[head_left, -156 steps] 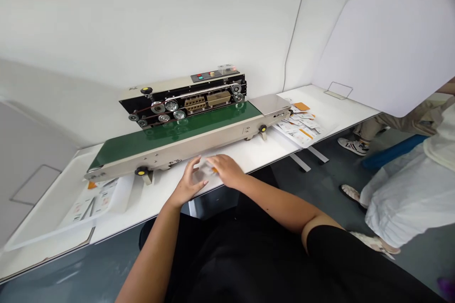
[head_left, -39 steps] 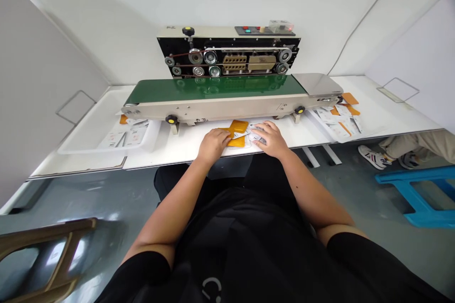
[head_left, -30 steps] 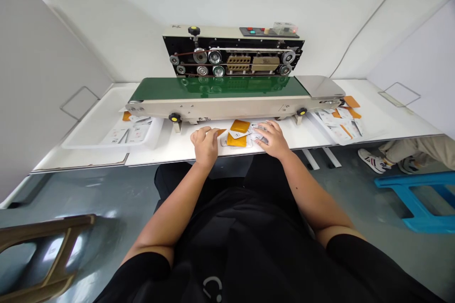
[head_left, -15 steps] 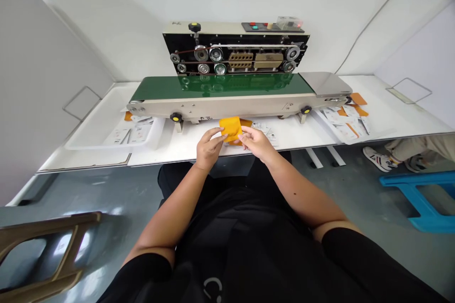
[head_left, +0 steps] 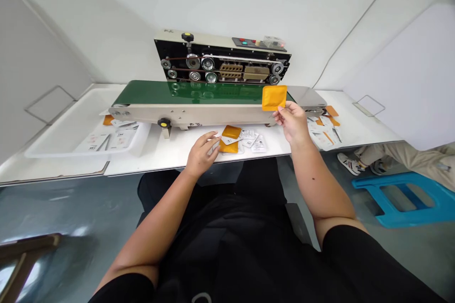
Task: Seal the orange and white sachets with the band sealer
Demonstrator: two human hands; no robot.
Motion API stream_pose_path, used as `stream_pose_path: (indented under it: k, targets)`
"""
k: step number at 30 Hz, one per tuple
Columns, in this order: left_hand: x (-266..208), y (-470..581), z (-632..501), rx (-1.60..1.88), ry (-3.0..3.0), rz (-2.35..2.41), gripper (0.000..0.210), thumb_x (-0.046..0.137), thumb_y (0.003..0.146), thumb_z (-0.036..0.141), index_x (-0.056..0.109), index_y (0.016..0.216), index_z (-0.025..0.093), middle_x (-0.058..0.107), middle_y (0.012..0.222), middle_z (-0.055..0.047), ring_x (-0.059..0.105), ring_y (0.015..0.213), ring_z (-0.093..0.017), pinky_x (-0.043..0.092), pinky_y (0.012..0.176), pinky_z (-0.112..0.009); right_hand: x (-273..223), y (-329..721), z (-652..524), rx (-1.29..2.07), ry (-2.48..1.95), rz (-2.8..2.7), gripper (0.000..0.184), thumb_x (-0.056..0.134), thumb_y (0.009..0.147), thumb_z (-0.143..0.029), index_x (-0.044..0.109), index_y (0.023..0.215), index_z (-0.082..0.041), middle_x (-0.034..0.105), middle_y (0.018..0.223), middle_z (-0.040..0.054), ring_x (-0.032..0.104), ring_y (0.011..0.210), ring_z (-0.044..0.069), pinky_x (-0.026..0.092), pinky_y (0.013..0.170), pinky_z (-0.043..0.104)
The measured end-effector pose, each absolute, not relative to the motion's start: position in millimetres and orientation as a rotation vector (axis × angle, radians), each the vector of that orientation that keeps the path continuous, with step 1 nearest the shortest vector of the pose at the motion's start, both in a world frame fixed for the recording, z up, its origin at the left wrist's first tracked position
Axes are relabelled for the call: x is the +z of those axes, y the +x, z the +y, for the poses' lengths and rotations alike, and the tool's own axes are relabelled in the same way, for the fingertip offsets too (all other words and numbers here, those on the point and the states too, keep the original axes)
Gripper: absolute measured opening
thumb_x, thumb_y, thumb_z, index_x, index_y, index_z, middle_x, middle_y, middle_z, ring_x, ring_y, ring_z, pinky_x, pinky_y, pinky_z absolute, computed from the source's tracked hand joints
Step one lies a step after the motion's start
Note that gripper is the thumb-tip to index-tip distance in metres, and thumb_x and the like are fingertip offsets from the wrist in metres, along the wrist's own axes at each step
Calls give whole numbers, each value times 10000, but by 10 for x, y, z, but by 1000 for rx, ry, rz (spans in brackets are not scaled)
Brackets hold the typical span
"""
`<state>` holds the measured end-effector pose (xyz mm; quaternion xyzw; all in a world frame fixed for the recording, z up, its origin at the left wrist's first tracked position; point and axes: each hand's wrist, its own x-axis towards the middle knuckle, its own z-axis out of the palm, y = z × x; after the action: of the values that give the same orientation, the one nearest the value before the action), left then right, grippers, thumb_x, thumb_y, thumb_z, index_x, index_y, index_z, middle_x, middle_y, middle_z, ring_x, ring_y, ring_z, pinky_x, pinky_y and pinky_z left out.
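Pinched by a lower edge, an orange sachet (head_left: 274, 97) is in my right hand (head_left: 294, 120), raised in front of the right part of the green conveyor belt (head_left: 213, 93). My left hand (head_left: 204, 154) is over the table's front edge with its fingers apart, holding nothing. Beside its fingertips lies a small pile: an orange sachet (head_left: 232, 131), another orange sachet (head_left: 228, 147) below it, and several white printed sachets (head_left: 258, 143). Behind the belt stands the sealing machine (head_left: 227, 59), with metal rollers and brass blocks along its front.
At the left, a white tray (head_left: 83, 152) holds white and orange packets. More packets (head_left: 324, 130) lie at the right end of the table. A blue stool (head_left: 387, 220) and another person's shoe (head_left: 350, 164) are on the floor at right; a brown stool (head_left: 31, 245) is at lower left.
My right hand has carried the orange sachet up and right, toward the belt. My left hand has let go of it and opened near the pile. The view has shifted right.
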<state>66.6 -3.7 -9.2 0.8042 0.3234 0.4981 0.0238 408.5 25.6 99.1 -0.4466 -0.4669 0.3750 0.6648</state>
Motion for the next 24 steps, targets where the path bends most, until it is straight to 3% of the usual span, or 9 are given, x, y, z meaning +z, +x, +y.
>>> stream_pose_path:
  k: [4, 7, 9, 11, 14, 17, 21, 24]
  targets:
    - [-118, 662, -20, 1518, 2507, 1010, 257, 616, 1026, 218, 733, 1254, 236, 719, 1332, -115, 702, 1210, -265, 600, 1062, -463, 957, 4267, 268, 818, -942, -926, 368, 898, 728, -361, 638, 946, -220, 558, 579, -89, 537, 487, 71, 407, 466, 164]
    - [-140, 659, -7, 1474, 2510, 1030, 238, 594, 1027, 209, 751, 1203, 240, 743, 1271, -103, 709, 1182, -261, 602, 1043, -462, 981, 4411, 314, 800, -834, -872, 282, 827, 779, -365, 629, 925, -228, 679, 741, -35, 653, 619, 95, 491, 534, 176]
    - [-142, 657, -4, 1452, 2512, 1041, 222, 586, 1027, 211, 759, 1164, 237, 751, 1243, -101, 713, 1165, -260, 604, 1031, -463, 1028, 4522, 373, 826, -791, -882, 292, 753, 848, -478, 623, 923, -227, 734, 893, 15, 725, 750, 134, 538, 568, 201]
    - [-133, 657, -4, 1443, 2516, 1042, 210, 578, 1029, 215, 762, 1129, 233, 754, 1225, -101, 717, 1150, -257, 607, 1022, -461, 1089, 4637, 466, 840, -790, -911, 353, 719, 875, -560, 610, 919, -227, 725, 921, 28, 743, 810, 161, 566, 583, 222]
    - [-113, 660, -8, 1446, 2527, 1032, 199, 571, 1033, 218, 760, 1096, 223, 753, 1217, -106, 719, 1137, -253, 611, 1012, -457, 1201, 4798, 685, 805, -879, -1001, 334, 844, 770, -384, 588, 923, -233, 690, 874, -8, 722, 791, 151, 598, 626, 231]
    - [-99, 665, -13, 1449, 2536, 1031, 193, 571, 1036, 227, 757, 1085, 213, 752, 1219, -115, 719, 1132, -256, 616, 1004, -456, 1323, 4934, 982, 791, -1052, -1074, 407, 812, 687, -152, 590, 1014, -249, 667, 839, -42, 699, 740, 139, 610, 635, 237]
    - [-92, 667, -16, 1424, 2542, 1056, 198, 570, 1037, 243, 760, 1092, 224, 750, 1223, -114, 724, 1125, -260, 623, 1000, -463, 1417, 5073, 1412, 703, -1314, -1006, 623, 711, 700, -52, 562, 1263, -275, 646, 848, -44, 696, 708, 145, 603, 594, 249]
    - [-94, 666, -16, 1439, 2551, 1053, 196, 571, 1037, 243, 759, 1090, 225, 750, 1219, -119, 724, 1127, -264, 628, 995, -465, 1409, 5124, 1698, 614, -1437, -857, 673, 698, 738, -53, 496, 1342, -271, 648, 928, -26, 704, 727, 135, 608, 604, 258]
